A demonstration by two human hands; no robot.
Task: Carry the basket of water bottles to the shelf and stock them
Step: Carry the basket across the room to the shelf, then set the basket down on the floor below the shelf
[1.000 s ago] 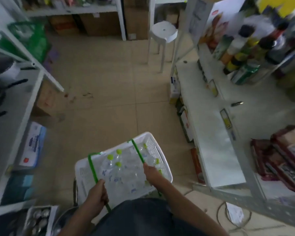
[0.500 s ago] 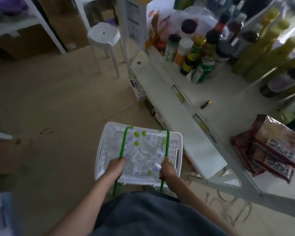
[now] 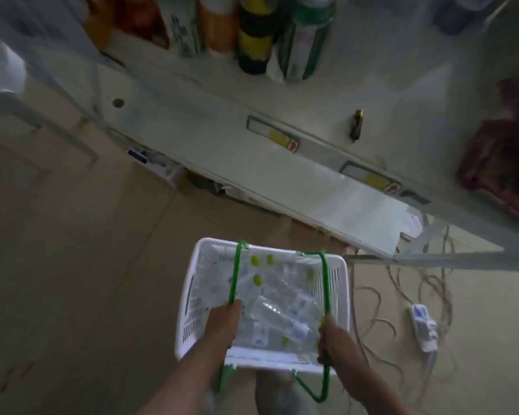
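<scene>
White plastic, slotted along its walls, the basket hangs in front of the person, out over the tan floor and just short of the shelf, with a loose heap of clear water bottles lying on their sides inside, green caps pointing every way. Each hand has its own green wire handle: the left hand is curled shut round the left handle near its inner end, and the right hand is clamped on the right handle in the same fashion, so the load sits directly between and a little ahead of the two fists, the bottles just beyond the knuckles. From where I stand the carry looks nearly finished. To do it well I would keep both fists level so the basket does not tip and roll the bottles toward one wall, and bring it in square to the bare front stretch of the shelf, left of the dark red packets and in front of the standing bottles at the back. Cables and a power strip trail across the floor to the right, so the feet should stay well clear when the basket is set down.
</scene>
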